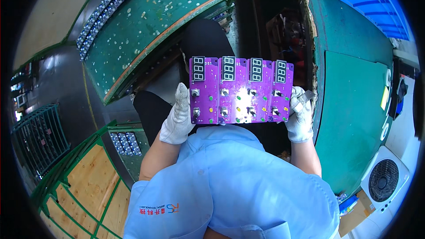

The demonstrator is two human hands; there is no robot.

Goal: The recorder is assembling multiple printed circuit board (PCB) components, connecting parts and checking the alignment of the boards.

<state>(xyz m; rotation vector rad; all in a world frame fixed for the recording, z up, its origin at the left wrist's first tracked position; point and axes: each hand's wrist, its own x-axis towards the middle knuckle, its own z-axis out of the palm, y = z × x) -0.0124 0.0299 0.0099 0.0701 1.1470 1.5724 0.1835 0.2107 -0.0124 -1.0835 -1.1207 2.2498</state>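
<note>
A purple circuit board panel [228, 88], made of several joined boards side by side, is held up in front of my body. Each board carries a three-digit display, two small black-shafted knobs and little green and yellow lights. My left hand [178, 117], in a white knit glove, grips the panel's left edge. The gloved right hand [300, 121] closes on its right edge, where its fingertips are partly hidden. A small grey flat piece [308, 97] sticks out by the right fingers; I cannot make out what it is. Bright glare covers the panel's middle.
To my right runs a green workbench [349, 93], with a blue bin [367, 0] at its far end. A white box fan [384, 180] stands lower right. On the far left, a speckled green table [155, 22] bears rows of circuit boards [99, 20]. More boards [126, 144] lie near my left elbow.
</note>
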